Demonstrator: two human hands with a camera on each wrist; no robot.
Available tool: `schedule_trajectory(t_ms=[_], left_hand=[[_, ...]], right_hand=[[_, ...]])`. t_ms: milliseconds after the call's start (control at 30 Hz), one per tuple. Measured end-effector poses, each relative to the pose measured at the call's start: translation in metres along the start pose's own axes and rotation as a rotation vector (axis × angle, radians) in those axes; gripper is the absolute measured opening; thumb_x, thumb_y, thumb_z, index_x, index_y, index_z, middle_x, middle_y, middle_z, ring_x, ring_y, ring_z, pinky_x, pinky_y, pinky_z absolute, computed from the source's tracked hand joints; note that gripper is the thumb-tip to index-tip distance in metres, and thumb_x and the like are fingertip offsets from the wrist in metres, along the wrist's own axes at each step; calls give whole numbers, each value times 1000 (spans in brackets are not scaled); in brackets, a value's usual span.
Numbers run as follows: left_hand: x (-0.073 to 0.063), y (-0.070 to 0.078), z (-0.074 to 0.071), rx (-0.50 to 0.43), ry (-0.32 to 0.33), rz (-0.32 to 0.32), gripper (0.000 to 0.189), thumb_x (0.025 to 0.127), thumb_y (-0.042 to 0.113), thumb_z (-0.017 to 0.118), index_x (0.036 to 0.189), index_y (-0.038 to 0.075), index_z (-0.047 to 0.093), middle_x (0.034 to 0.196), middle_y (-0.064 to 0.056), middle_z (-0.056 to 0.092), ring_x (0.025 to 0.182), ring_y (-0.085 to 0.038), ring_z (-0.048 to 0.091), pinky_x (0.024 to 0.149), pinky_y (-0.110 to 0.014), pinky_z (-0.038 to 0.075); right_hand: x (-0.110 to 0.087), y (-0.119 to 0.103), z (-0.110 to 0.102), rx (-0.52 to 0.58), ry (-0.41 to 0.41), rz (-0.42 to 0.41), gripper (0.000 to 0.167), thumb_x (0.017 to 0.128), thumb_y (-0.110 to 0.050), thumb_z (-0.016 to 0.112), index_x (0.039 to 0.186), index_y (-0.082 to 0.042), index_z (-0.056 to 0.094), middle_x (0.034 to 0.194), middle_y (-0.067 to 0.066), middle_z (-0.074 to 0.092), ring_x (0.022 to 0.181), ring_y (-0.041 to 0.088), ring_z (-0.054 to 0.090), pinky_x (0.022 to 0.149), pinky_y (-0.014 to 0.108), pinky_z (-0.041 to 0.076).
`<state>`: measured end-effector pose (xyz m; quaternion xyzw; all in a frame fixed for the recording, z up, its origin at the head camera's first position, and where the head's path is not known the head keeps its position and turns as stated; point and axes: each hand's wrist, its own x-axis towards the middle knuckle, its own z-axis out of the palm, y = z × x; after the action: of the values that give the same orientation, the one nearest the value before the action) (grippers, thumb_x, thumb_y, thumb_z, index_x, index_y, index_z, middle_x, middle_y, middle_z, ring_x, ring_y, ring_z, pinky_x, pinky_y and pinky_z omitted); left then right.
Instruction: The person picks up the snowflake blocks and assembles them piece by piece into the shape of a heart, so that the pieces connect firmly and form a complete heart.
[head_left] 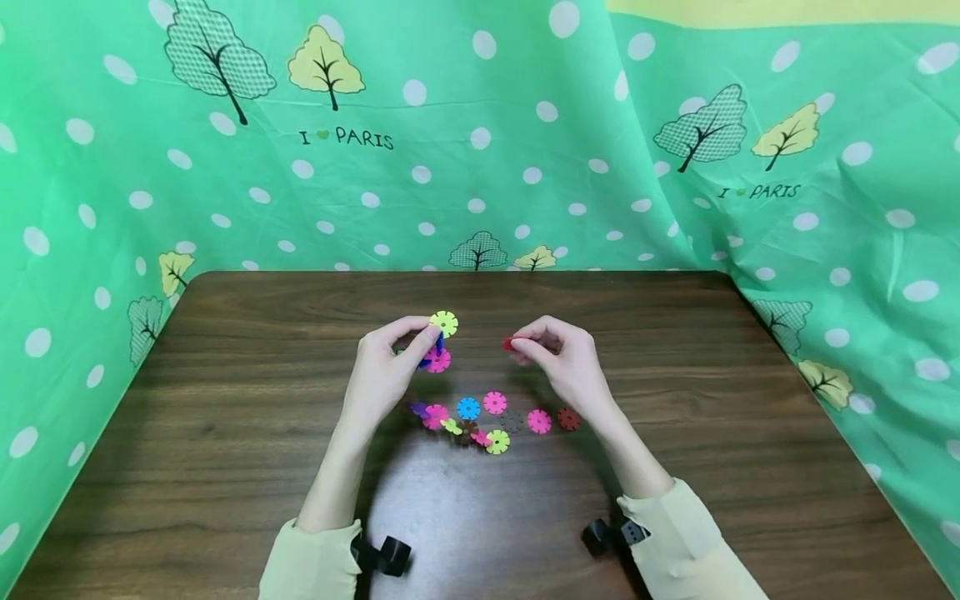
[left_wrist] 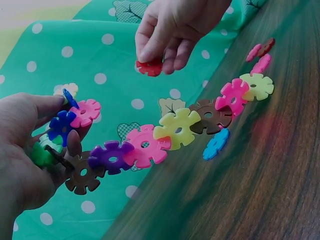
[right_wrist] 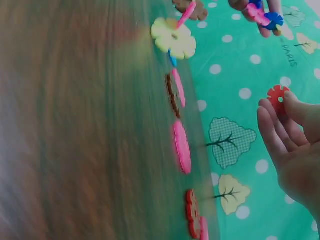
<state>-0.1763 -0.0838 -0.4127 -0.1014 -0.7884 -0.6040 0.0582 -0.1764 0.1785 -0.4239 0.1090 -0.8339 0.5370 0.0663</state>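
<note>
My left hand (head_left: 380,364) holds one end of a chain of interlocked notched plastic discs, the thumb and a finger pinching a blue disc (left_wrist: 70,99) beside its yellow end disc (head_left: 448,317). From the hand the chain runs down through brown, purple (left_wrist: 102,159), pink, yellow and brown discs to a yellow disc (head_left: 498,442) at the far end. Across from it, my right hand (head_left: 567,360) pinches a single red disc (right_wrist: 274,95) between thumb and fingers, apart from the chain. Part of the chain is hidden behind the left fingers.
Several loose discs lie on the dark wooden table (head_left: 225,450): a blue one (head_left: 468,408), pink ones (head_left: 539,422), a dark one (head_left: 512,421) and a reddish-brown one (head_left: 569,418). A green dotted cloth (head_left: 480,167) hangs behind and beside the table.
</note>
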Motion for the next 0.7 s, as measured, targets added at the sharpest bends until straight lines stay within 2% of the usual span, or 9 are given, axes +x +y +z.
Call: schedule_trajectory(t_ms=[100, 233, 400, 700], left_hand=[[0, 1, 1, 9, -7, 16, 18, 99, 27, 70, 109, 14, 79, 89, -9, 74, 79, -12, 60, 73, -22, 48], [-1, 2, 3, 24, -4, 35, 18, 98, 25, 71, 110, 14, 80, 94, -7, 76, 83, -12, 62, 76, -20, 49], [-2, 3, 6, 30, -2, 66, 16, 98, 23, 72, 108, 15, 80, 94, -5, 76, 83, -12, 62, 75, -19, 50], [-4, 5, 14, 29, -42, 101, 16, 99, 26, 71, 110, 18, 80, 97, 0, 77, 84, -12, 63, 77, -21, 51]], right_hand=[[-5, -3, 2, 68, 23, -8, 10, 94, -15, 75, 101, -8, 78, 100, 14, 79, 88, 23, 76, 80, 27, 61], [-10, -9, 8, 155, 32, -26, 15, 92, -11, 77, 105, -5, 79, 114, 14, 78, 102, 12, 76, 89, 22, 59], [-16, -18, 17, 229, 61, -31, 20, 88, -6, 80, 105, 3, 78, 120, 18, 75, 103, 5, 75, 89, 22, 60], [-18, -28, 24, 298, 127, -26, 22, 84, -5, 83, 103, 5, 77, 118, 18, 76, 99, 10, 76, 85, 26, 62]])
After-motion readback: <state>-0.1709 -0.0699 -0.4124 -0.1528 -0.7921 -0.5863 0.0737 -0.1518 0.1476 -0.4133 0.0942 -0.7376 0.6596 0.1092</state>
